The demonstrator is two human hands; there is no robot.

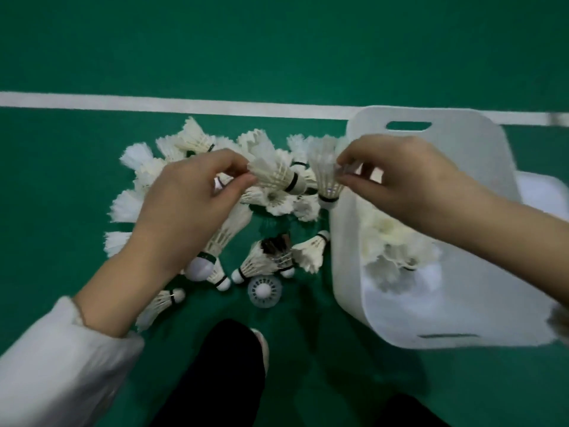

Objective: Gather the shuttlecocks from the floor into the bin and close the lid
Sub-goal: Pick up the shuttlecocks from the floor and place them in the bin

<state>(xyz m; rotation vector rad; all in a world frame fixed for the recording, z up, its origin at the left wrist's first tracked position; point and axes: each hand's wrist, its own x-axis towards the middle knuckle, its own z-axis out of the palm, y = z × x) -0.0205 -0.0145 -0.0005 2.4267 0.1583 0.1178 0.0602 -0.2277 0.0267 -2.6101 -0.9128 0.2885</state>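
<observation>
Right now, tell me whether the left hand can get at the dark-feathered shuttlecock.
Probably, but not freely: the left hand is pinching a white shuttlecock. The dark-feathered shuttlecock lies uncovered close by, with nothing in between.

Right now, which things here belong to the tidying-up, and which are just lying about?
Job: floor shuttlecocks; left shuttlecock, pinched by left hand; right shuttlecock, pinched by right hand; white bin, partly filled.
Just there: court line; green floor; dark trouser leg.
</observation>
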